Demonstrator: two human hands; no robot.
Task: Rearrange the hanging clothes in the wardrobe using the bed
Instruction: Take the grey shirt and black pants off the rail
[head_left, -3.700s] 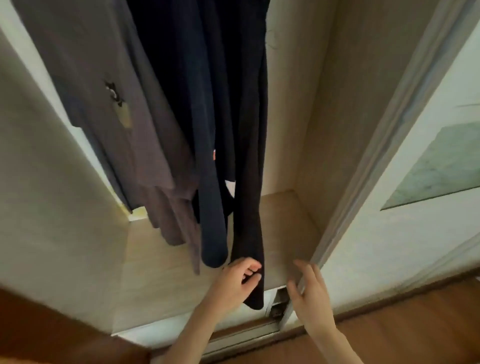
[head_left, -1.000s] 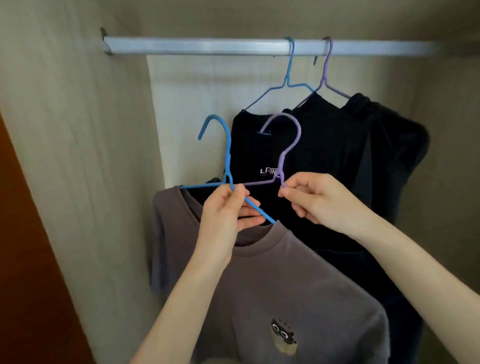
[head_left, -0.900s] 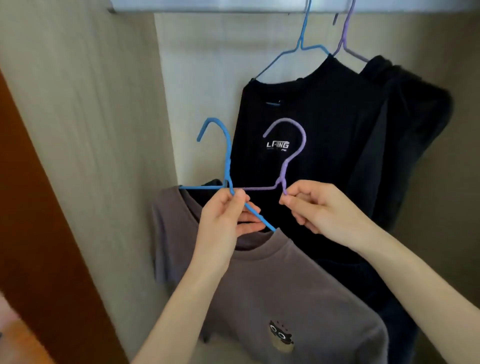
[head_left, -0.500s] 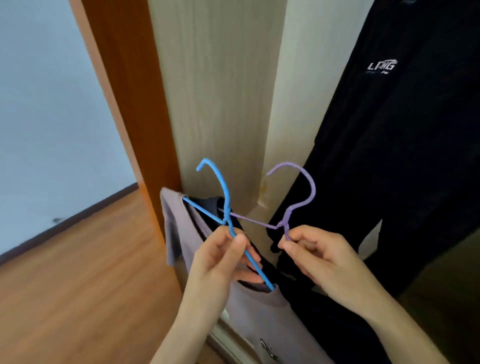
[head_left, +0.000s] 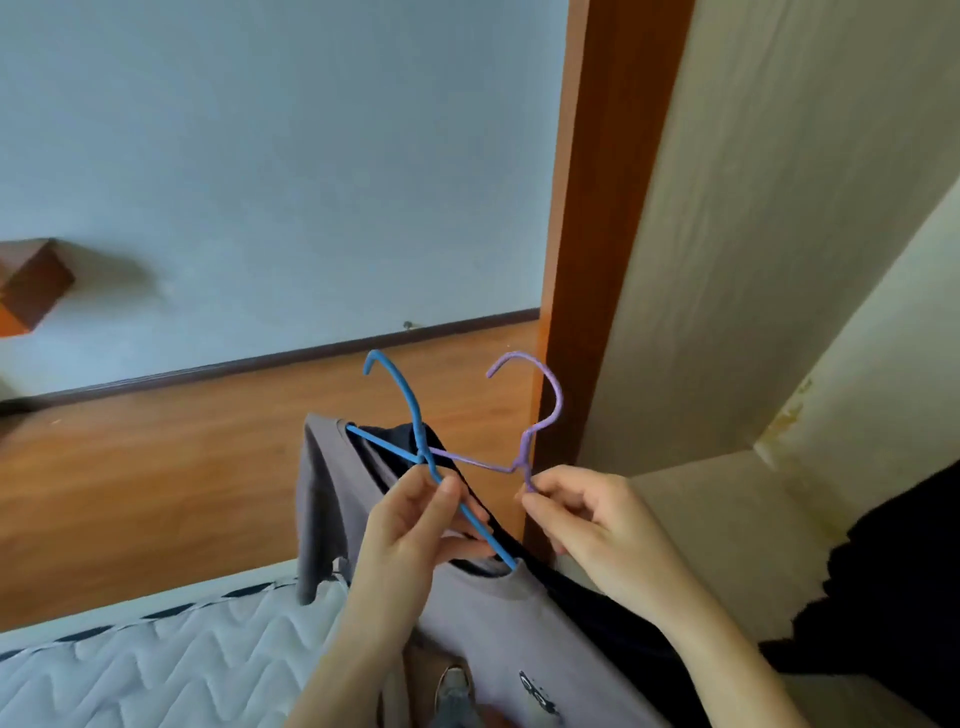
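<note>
My left hand (head_left: 415, 530) grips the neck of a blue hanger (head_left: 410, 410) that carries a grey T-shirt (head_left: 498, 623) with a small printed figure. Beside it, my right hand (head_left: 582, 525) pinches the neck of a purple hanger (head_left: 545, 400) holding a dark garment (head_left: 613, 618) behind the grey one. Both hangers are off the rail, hooks pointing up. The white quilted bed (head_left: 156, 660) lies at the lower left, with the grey shirt's sleeve hanging over its edge. More dark clothes (head_left: 893, 587) show in the wardrobe at the right edge.
The wardrobe's beige side panel (head_left: 779, 234) and its orange-brown outer edge (head_left: 597, 234) stand just right of the hangers. A wooden floor (head_left: 156, 467) runs to a pale blue wall (head_left: 260, 156) with a dark skirting. A brown box-like shelf (head_left: 31, 286) sits at the far left.
The view has swung left from the wardrobe interior toward the room. Both hangers with their clothes have come out of the wardrobe and now hang above the bed's edge. Neither grip has changed.
</note>
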